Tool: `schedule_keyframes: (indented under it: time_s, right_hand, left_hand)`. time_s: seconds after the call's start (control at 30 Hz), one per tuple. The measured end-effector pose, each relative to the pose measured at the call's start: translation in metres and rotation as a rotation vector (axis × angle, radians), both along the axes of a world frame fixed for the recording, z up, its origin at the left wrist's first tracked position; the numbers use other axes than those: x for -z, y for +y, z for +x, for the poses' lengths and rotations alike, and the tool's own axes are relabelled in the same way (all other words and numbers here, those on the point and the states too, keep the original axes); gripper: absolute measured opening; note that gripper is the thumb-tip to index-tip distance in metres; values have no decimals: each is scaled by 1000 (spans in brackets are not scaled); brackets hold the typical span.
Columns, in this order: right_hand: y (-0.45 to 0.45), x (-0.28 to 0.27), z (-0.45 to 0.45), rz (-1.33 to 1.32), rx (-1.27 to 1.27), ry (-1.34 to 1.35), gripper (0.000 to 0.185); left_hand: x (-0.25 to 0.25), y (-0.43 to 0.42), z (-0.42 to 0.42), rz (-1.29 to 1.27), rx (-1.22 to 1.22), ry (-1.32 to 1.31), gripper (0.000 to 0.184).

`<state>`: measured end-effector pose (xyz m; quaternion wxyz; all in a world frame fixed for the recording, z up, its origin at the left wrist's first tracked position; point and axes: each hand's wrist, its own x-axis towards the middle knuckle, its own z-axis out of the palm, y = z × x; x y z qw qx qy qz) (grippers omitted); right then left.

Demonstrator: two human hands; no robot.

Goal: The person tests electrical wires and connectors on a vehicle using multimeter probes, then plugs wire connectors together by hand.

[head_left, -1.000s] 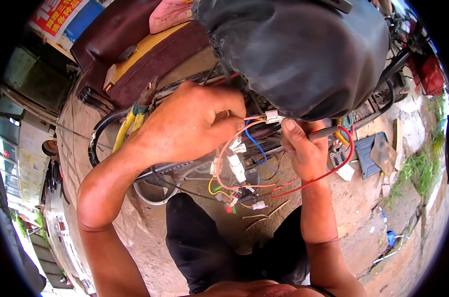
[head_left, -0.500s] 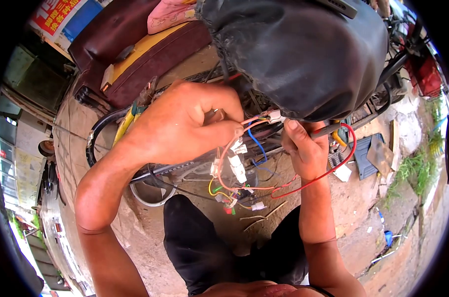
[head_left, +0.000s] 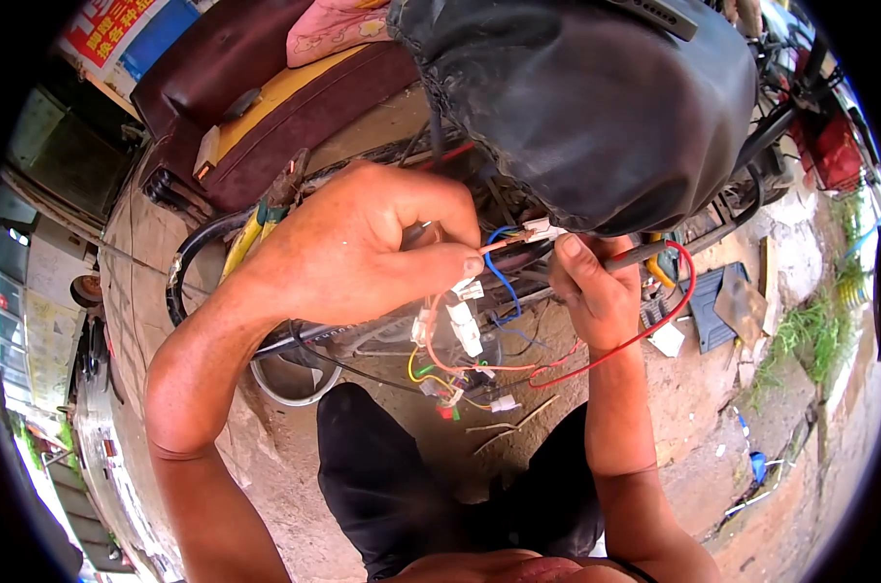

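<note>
Connector (head_left: pixel 542 230), white plastic, at 2 o'clock from the view's centre, just below the edge of the black cover (head_left: pixel 596 107), which lies at 1 o'clock. My left hand (head_left: pixel 377 248), at 10 o'clock, pinches a salmon wire (head_left: pixel 504 247) between thumb and forefinger; the wire runs from my thumb tip towards the connector, and whether its end is seated there I cannot tell. My right hand (head_left: pixel 596 287), at 3 o'clock, is closed on the connector's far end, thumb uppermost, the other fingers largely hidden. A blue wire (head_left: pixel 509 291) hangs at 7 o'clock from the connector; loose white plugs (head_left: pixel 465 330) dangle at 5 o'clock from centre.

Likely faults: too hard a pull from my left fingers could strain the salmon wire or drag its end out of line; a slack right grip could let the connector twist. The red wire (head_left: pixel 692 280) loops beyond my right hand and crosses my forearm, so lifting that arm might snag it. With many leads crowded together, I could mistake one for another.
</note>
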<state>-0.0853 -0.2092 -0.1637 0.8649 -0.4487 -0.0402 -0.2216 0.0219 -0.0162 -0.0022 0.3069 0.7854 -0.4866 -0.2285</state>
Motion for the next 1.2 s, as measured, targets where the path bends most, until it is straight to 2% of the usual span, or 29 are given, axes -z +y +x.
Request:
schedule_keyframes:
  time_s: [0.13, 0.43, 0.6, 0.77, 0.93, 1.2]
  right_hand:
    - [-3, 6, 1, 7, -4, 13, 30]
    - [-7, 14, 2, -51, 15, 2, 30]
    - [-9, 16, 3, -106, 37, -44, 29]
    - [-3, 12, 2, -190, 130, -20, 27]
    - [-2, 7, 1, -174, 117, -14, 25]
    - [13, -12, -8, -277, 193, 55, 28]
  left_hand:
    - [2, -1, 2, 53, 22, -161, 8]
    - [3, -4, 0, 37, -83, -136, 10]
    - [10, -3, 3, 12, -49, -128, 9]
    - [7, -1, 2, 21, -40, -127, 9]
    - [10, 0, 1, -29, -48, -127, 8]
    - [6, -5, -4, -33, -166, -153, 8]
